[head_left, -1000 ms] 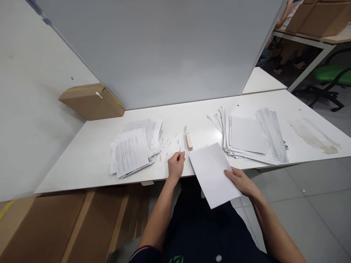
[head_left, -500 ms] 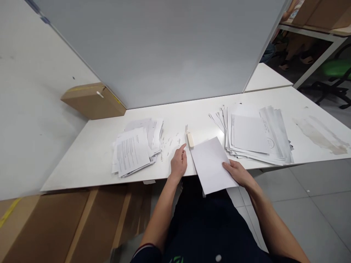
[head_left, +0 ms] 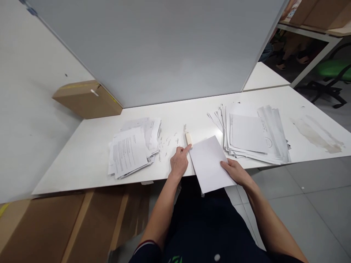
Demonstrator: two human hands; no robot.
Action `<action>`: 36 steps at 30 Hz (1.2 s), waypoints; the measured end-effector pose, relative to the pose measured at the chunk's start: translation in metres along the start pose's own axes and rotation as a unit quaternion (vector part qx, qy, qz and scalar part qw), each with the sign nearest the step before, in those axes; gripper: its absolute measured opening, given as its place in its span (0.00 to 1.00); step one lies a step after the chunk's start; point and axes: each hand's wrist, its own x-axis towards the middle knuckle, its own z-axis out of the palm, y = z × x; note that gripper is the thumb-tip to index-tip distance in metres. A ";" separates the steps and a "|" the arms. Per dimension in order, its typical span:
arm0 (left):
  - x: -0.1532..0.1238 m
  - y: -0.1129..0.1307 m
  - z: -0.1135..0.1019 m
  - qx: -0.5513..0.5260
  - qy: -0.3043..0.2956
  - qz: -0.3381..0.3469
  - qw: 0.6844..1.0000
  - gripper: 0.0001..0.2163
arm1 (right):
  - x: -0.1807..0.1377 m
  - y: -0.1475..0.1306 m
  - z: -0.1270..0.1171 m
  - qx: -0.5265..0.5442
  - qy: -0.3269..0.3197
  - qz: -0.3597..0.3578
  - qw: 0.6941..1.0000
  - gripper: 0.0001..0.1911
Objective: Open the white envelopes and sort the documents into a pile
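The white sheets of paper are held along their right edge by my right hand, thumb on top and fingers underneath. Their top left corner meets the near end of a small cream oblong device, which looks like a stapler lying on the table. My left hand has its index finger stretched out onto that near end, with the other fingers curled. Whether the corner is inside the device is too small to tell.
Printed papers are piled on the left of the white table, and a larger paper stack lies on the right. A cardboard box stands at the back left beside a grey panel. More cardboard boxes sit below.
My left hand's index finger has moved right and onto the near end of the cream device. My right hand still holds the paper, and the view has shifted slightly.
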 end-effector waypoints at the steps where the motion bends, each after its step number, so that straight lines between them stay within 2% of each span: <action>1: -0.001 0.000 0.000 0.003 0.006 0.005 1.000 0.26 | -0.001 0.000 0.000 -0.013 0.010 -0.005 1.000 0.17; 4: -0.002 -0.001 0.001 0.000 0.028 0.011 1.000 0.25 | -0.006 -0.005 -0.009 -0.056 0.055 -0.028 0.997 0.17; 6: -0.003 -0.002 0.002 -0.017 0.045 0.011 0.999 0.24 | -0.010 -0.012 -0.024 -0.070 0.101 -0.032 0.992 0.18; 9: -0.004 -0.003 0.003 -0.050 0.072 0.014 0.996 0.23 | -0.013 -0.026 -0.058 -0.090 0.194 -0.005 0.977 0.20; 13: -0.005 -0.003 0.003 -0.083 0.088 0.020 0.993 0.21 | -0.001 -0.039 -0.108 -0.135 0.320 0.030 0.937 0.20; 18: -0.006 0.000 0.002 -0.120 0.114 0.022 0.986 0.19 | 0.028 -0.041 -0.149 -0.173 0.344 0.066 0.921 0.16; 21: -0.016 -0.001 -0.002 -0.149 0.151 0.030 0.977 0.18 | 0.033 -0.039 -0.152 -0.256 0.409 0.042 0.875 0.18; 23: -0.029 -0.009 -0.007 -0.145 0.179 0.023 0.973 0.16 | 0.028 -0.038 -0.142 -0.301 0.438 -0.001 0.847 0.24; 24: -0.036 -0.016 -0.010 -0.132 0.197 0.012 0.971 0.15 | 0.024 -0.037 -0.132 -0.309 0.433 -0.029 0.846 0.25; 26: -0.050 -0.038 -0.021 -0.087 0.248 -0.020 0.965 0.13 | 0.017 -0.034 -0.102 -0.296 0.393 -0.091 0.866 0.23; 28: -0.060 -0.064 -0.034 -0.025 0.308 -0.067 0.949 0.12 | 0.011 -0.031 -0.062 -0.244 0.365 -0.162 0.884 0.19; 30: -0.063 -0.088 -0.048 0.044 0.344 -0.121 0.930 0.14 | 0.010 -0.027 -0.018 -0.179 0.252 -0.214 0.927 0.17; 31: -0.063 -0.097 -0.054 0.071 0.341 -0.143 0.926 0.16 | 0.011 -0.025 0.004 -0.151 0.185 -0.221 0.946 0.18; 33: -0.059 -0.107 -0.062 0.105 0.310 -0.178 0.928 0.19 | 0.015 -0.022 0.041 -0.134 0.088 -0.230 0.960 0.17; 36: -0.053 -0.106 -0.064 0.118 0.261 -0.223 0.932 0.22 | 0.022 -0.020 0.072 -0.172 0.040 -0.260 0.949 0.16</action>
